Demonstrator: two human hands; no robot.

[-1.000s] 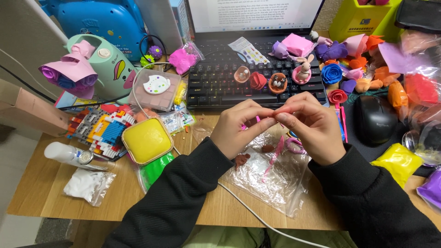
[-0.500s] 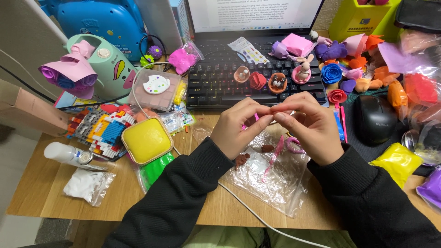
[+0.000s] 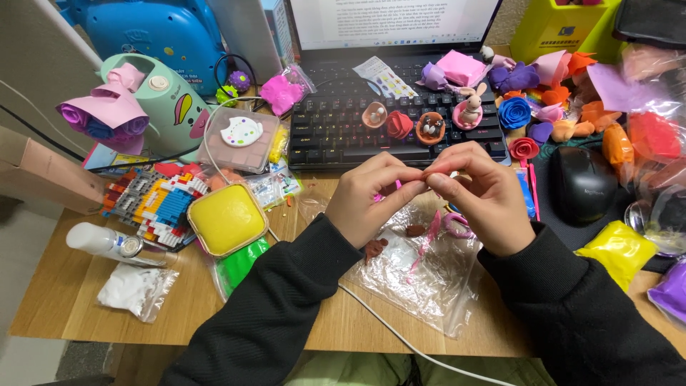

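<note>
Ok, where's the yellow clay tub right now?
Head view: the yellow tub sits on the desk's left side, beside the brick model, left of the left hand.

Cluttered light wooden desk [image 3: 78, 300]

Bright, even indoor light – soft shadows, sharp focus, slight edge distortion
</note>
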